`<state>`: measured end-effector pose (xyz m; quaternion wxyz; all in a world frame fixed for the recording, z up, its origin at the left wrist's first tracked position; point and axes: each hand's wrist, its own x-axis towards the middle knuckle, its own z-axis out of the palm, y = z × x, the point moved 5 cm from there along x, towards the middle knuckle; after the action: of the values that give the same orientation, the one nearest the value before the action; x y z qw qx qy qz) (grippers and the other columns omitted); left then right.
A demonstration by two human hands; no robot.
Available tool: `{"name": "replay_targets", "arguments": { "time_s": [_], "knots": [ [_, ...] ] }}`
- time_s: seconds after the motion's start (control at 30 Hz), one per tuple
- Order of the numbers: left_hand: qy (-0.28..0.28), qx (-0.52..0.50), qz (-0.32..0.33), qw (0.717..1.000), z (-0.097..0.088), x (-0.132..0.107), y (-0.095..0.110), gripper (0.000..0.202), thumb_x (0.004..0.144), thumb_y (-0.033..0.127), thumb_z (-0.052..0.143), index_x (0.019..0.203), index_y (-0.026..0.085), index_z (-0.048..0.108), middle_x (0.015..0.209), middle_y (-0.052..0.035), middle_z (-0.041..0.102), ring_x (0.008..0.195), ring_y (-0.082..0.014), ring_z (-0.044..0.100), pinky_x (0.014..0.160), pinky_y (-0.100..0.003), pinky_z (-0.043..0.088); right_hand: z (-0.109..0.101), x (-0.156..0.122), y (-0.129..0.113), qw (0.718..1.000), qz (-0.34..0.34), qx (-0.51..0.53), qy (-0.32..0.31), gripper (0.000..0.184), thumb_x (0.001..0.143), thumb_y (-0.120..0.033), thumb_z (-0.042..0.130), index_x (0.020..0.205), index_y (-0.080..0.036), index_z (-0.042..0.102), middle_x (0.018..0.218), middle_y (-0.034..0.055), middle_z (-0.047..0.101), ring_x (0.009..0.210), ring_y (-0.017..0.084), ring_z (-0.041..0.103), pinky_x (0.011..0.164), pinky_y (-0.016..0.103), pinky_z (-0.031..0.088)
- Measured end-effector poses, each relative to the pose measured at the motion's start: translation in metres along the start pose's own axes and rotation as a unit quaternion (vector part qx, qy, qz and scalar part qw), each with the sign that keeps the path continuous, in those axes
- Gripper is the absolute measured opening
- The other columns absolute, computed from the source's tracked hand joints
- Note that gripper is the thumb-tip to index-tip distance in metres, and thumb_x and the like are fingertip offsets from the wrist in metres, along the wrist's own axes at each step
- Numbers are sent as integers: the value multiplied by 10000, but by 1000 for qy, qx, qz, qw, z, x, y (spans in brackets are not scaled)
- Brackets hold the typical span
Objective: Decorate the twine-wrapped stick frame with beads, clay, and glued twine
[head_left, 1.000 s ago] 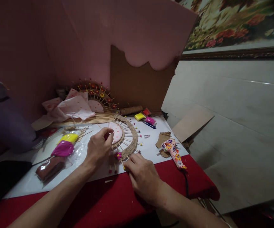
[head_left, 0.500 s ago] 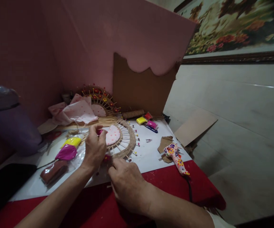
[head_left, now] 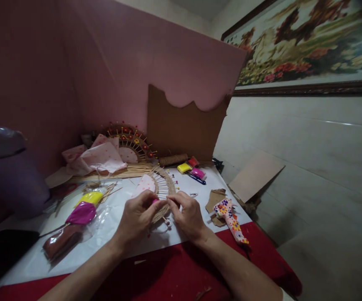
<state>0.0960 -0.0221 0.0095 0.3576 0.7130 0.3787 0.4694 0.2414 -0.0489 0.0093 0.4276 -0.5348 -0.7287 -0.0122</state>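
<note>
A half-round woven fan [head_left: 160,186] of thin sticks and straw cord, with a pink dotted fabric centre, lies on white paper [head_left: 181,232] over a red cloth. My left hand [head_left: 138,217] and my right hand [head_left: 187,213] meet at its near rim, fingers pinched together. Between the fingertips shows a small pink piece [head_left: 155,201], and a small white bead or pin head [head_left: 167,223] sits just below them. What exactly each hand grips is too small to make out.
Clay lumps in plastic, yellow [head_left: 90,197], magenta [head_left: 81,212] and brown [head_left: 60,241], lie at left. A flowered glue gun [head_left: 231,214] lies at right beside cardboard scraps. A second decorated fan [head_left: 131,140], pink cloth [head_left: 98,156], twine spool [head_left: 173,159] and small clay blocks [head_left: 190,169] sit behind.
My right hand has moved up from the paper's edge to the fan's rim, meeting my left hand, which came down from the fabric centre. The view has tilted upward.
</note>
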Motion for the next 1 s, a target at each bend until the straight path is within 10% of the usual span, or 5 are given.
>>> {"name": "replay_targets", "arguments": {
  "time_s": [0.3,0.6,1.0],
  "knots": [
    [-7,-26,51,998,8,-7,4,166,797,239,578,946,226,652,869,-28,619,707,-141,548,608,-230,422,-3,-12,-18,993,-79,79,37,187,867,-105,436,962,-160,587,849,73,630,803,171,584,712,286,464],
    [-4,-47,-65,997,9,-8,-13,287,861,447,480,844,204,631,514,44,456,477,-103,410,451,-204,327,4,-18,-21,990,-94,106,8,189,876,-118,448,1023,-174,554,889,77,632,834,175,592,729,297,478],
    [10,-292,-270,918,19,-16,-17,397,731,495,613,998,203,594,755,-4,585,600,-118,533,452,-177,343,2,-25,-34,987,-123,103,12,226,806,-197,591,1030,-190,559,975,84,566,894,202,550,761,332,471]
  ]
}}
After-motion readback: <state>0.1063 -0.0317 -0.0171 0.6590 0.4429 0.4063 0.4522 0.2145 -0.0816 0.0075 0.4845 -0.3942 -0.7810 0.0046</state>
